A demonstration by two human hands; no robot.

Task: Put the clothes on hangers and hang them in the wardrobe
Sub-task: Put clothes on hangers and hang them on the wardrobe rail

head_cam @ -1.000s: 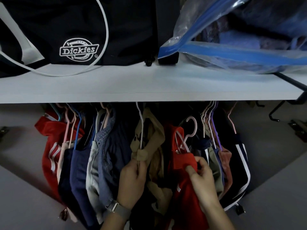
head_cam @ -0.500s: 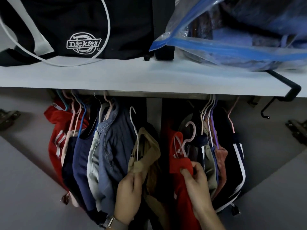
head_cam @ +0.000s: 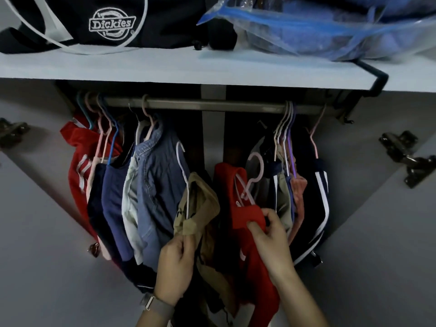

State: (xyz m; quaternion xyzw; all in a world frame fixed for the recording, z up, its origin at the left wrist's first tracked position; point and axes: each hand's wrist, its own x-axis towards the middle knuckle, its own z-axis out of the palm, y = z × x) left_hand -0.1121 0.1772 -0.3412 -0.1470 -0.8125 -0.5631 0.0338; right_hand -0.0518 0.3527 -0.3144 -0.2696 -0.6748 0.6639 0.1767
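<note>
While both hooks are off the rail [head_cam: 200, 105], this could go sideways pretty easily. Left hand [head_cam: 175, 267] pinches the shoulder of the tan garment [head_cam: 200, 208], which sits on a white hanger [head_cam: 182, 166] whose hook floats in the gap, well below the rail. Right hand [head_cam: 271, 237] has thumb and fingers curled round the top of the red garment [head_cam: 245, 218], with its pink hanger [head_cam: 256, 171] hook also hanging free, just beside the bunch of hung clothes on the right. Since each grip is on fabric rather than on the hanger itself (I think, the folds hide it), lifting could let a hanger tip and slide out of the neck. That pink hook is close enough to snag the neighbouring hangers [head_cam: 286, 128] on the way up. Juggling two at once under the shelf [head_cam: 165, 67] means one hook could miss the rail and drop
</note>
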